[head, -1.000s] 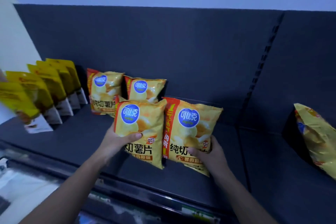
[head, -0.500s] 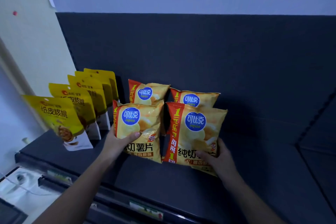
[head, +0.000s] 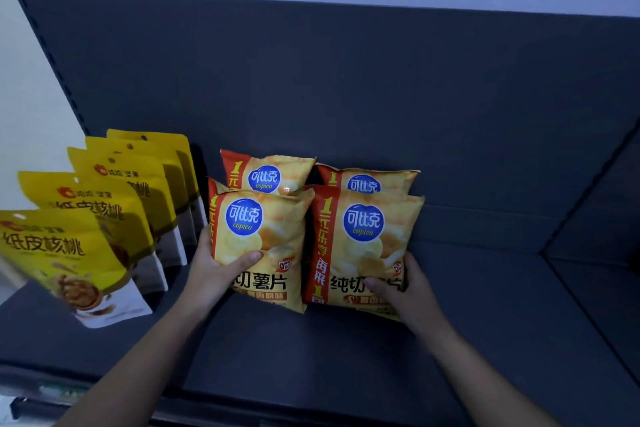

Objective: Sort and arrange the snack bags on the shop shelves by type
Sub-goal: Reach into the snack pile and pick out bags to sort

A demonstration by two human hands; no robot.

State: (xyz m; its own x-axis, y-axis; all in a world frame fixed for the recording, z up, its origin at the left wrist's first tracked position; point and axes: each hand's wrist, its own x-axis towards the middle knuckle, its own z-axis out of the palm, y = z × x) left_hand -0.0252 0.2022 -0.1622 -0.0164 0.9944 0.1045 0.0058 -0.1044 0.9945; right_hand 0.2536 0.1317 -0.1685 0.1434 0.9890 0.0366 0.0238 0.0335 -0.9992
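The left hand (head: pixel 211 267) grips the left bag (head: pixel 263 239) and the right hand (head: pixel 405 291) the right bag (head: pixel 363 246), both standing on the shelf (head: pixel 311 357) just right of the walnut pouches (head: pixel 114 204). If let go while leaning, these puffy bags could slump forward; shoved too hard, they could tip the rear bags (head: pixel 266 173).

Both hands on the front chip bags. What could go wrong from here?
1. The front-left chip bag and front-right chip bag are puffy, gripped by the left hand and right hand; once released they may tip forward off the rear chip bags.
2. The left hand sits close beside the row of walnut pouches; pulling back carelessly might knock one over.
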